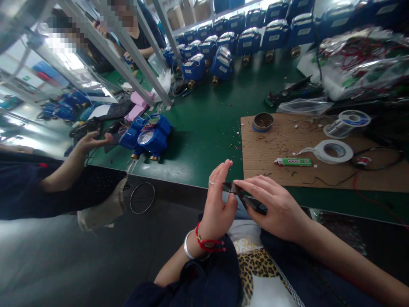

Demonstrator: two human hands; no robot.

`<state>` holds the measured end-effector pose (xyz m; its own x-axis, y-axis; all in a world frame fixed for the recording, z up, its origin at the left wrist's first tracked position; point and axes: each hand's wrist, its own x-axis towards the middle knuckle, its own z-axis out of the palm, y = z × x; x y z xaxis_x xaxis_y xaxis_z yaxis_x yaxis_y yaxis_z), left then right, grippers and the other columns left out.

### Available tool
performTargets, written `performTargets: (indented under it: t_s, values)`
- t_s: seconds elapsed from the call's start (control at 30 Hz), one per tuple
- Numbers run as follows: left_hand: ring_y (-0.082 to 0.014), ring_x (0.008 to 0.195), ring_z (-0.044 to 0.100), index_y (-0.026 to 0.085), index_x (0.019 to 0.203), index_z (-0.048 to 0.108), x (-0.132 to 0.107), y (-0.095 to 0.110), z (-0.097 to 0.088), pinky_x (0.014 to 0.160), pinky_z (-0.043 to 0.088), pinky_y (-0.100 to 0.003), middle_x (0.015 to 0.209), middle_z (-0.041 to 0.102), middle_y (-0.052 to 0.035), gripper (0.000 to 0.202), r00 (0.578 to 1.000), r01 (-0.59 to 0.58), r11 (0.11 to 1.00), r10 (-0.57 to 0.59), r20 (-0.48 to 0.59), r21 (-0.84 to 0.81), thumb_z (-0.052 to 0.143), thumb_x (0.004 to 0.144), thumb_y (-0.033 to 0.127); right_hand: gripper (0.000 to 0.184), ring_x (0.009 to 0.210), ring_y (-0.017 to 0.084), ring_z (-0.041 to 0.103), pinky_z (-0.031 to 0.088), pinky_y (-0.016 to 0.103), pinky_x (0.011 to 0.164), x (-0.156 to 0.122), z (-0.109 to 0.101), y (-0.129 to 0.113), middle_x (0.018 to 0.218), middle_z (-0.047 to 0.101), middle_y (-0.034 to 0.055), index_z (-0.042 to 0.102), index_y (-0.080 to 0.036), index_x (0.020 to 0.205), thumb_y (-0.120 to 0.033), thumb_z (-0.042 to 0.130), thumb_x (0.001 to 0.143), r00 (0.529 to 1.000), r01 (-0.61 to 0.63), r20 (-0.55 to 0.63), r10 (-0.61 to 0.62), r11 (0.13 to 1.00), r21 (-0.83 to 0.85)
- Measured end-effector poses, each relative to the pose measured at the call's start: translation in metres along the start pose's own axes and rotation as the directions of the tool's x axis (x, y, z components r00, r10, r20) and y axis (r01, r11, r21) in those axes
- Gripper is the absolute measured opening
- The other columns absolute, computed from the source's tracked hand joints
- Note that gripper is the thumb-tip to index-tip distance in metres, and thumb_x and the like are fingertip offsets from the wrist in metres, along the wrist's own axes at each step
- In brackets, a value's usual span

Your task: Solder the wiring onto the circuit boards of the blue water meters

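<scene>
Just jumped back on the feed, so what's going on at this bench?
At the bench's near edge, the person's right hand holds a dark hand tool, its tip close to the fingers of the left hand. Whether those fingers hold anything small is hard to tell. Ahead to the right, a cardboard sheet carries a roll of white tape and a green tube-like item. At left, another person's hand is near two blue units.

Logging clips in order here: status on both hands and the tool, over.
Right hand holding dark, slender, pliers-like tool. Left hand at its tip, grip unclear. Flat brown cardboard sheet beyond; no obstruction seen at the tool.
</scene>
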<state>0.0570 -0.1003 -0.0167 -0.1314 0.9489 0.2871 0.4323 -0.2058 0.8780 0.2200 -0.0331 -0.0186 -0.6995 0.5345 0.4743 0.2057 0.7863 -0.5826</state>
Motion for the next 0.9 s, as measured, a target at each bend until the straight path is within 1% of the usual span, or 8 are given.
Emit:
performTargets:
  t_s: [0.37,0.53,0.7,0.9]
  values:
    - [-0.0250,0.142,0.029,0.029,0.148,0.026,0.0010,0.0015,0.0005,0.119,0.024,-0.050,0.152,0.033,-0.0061,0.070,1.000,0.008,1.000,-0.008,0.006,0.013,0.046,0.084,0.008,0.054,0.102,0.021,0.058,0.047,0.039,0.097,0.0022,-0.0049,-0.0037,0.116,0.064,0.0085,0.053,-0.014,0.129,-0.007,0.061,0.076,1.000,0.015,-0.008,-0.016,0.997,-0.070]
    - [-0.0250,0.141,0.029,0.028,0.148,0.026,0.0006,0.0012,0.0013,0.119,0.023,-0.050,0.152,0.034,-0.0066,0.070,1.000,0.005,1.000,-0.005,-0.005,0.012,0.046,0.084,0.008,0.052,0.099,0.020,0.059,0.050,0.036,0.092,0.0037,-0.0059,-0.0058,0.113,0.065,0.0084,0.054,-0.013,0.128,-0.006,0.060,0.076,1.000,0.014,-0.010,-0.015,0.999,-0.047]
    - [-0.0248,0.142,0.029,0.028,0.148,0.027,0.0012,0.0007,0.0021,0.119,0.023,-0.050,0.152,0.034,-0.0063,0.069,1.000,0.008,1.000,-0.008,-0.009,-0.006,0.045,0.085,0.008,0.055,0.101,0.020,0.059,0.050,0.035,0.092,0.0025,-0.0052,-0.0058,0.116,0.065,0.0077,0.052,-0.014,0.131,-0.006,0.061,0.076,1.000,-0.016,0.017,0.016,1.000,-0.024]
    - [-0.0245,0.142,0.029,0.028,0.148,0.027,0.0020,0.0014,0.0017,0.119,0.023,-0.050,0.151,0.034,-0.0064,0.070,1.000,0.003,1.000,-0.003,-0.010,-0.001,0.045,0.083,0.007,0.054,0.100,0.019,0.061,0.051,0.034,0.091,0.0021,-0.0060,-0.0068,0.116,0.066,0.0079,0.053,-0.014,0.130,-0.006,0.059,0.077,1.000,-0.024,0.011,0.025,0.999,-0.033]
